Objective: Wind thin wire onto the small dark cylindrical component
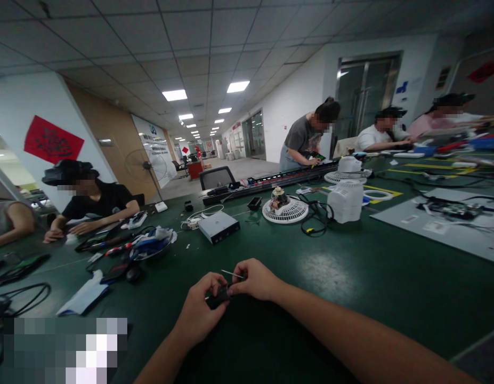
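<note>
At 6 o'clock, the left hand [202, 308] covers much of a dark piece [217, 298], whose full shape cannot be told. The right hand [254, 279] hides one end of a thin rod [231, 274]. Pixelation at 8 o'clock masks part of the table [162, 285]. The edge crops a grey panel [470, 238] at 3 o'clock. Near 9, a red poster's [54, 140] characters blur.

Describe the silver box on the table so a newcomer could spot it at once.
Start at the dark green table and look beyond the left hand and right hand. The silver box lies flat there, left of the round white grille. Unlike that grille and the white cable beside it, it is a squared-off block with a silver top and black front.
</note>
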`<state>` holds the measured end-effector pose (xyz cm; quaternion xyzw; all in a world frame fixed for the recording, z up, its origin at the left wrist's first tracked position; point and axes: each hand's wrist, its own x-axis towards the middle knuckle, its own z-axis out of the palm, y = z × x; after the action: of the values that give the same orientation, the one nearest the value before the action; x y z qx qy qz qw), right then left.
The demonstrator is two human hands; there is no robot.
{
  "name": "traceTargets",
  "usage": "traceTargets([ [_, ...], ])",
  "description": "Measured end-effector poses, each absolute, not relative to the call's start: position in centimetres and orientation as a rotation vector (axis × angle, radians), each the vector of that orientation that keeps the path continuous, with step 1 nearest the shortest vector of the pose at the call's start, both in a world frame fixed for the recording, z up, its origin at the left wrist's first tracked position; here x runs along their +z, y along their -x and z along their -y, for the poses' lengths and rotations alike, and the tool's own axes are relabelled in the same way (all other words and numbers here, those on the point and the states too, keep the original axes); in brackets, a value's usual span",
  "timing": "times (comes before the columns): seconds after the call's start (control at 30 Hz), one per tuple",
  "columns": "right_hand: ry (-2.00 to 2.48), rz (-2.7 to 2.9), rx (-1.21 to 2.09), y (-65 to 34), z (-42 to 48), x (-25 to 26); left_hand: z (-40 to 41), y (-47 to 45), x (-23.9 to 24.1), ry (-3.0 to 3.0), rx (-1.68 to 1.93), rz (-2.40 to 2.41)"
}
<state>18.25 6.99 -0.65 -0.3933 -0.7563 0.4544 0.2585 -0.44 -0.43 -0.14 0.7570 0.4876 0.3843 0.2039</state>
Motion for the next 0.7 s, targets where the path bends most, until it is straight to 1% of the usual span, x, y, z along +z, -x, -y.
traceTargets([
  [0.07,1.062,2.025,1.413,-18.33,-7.23,-0.76,0.52,0.37,-0.06,-2.098,1.046,-1.345],
  [0.1,1.06,2.03,1.442,-18.4,-7.28,-0.74,0.58,0.32,0.01,-2.093,1.033,-1.342],
  [0.27,1.017,2.158,1.257,-18.9,-7.1,-0.15,0.84,0.07,0.33,-2.104,0.959,-1.344],
  [0.4,0.995,2.214,1.248,-19.02,-7.1,-0.12,0.83,0.01,0.34,-2.102,0.959,-1.358],
  [0.57,0.991,1.988,1.449,-18.5,-7.29,-0.76,0.73,0.11,0.36,-2.033,1.08,-1.327],
  [0.7,1.022,1.913,1.572,-18.51,-7.26,-0.64,0.88,0.05,0.44,-2.014,1.056,-1.281],
])
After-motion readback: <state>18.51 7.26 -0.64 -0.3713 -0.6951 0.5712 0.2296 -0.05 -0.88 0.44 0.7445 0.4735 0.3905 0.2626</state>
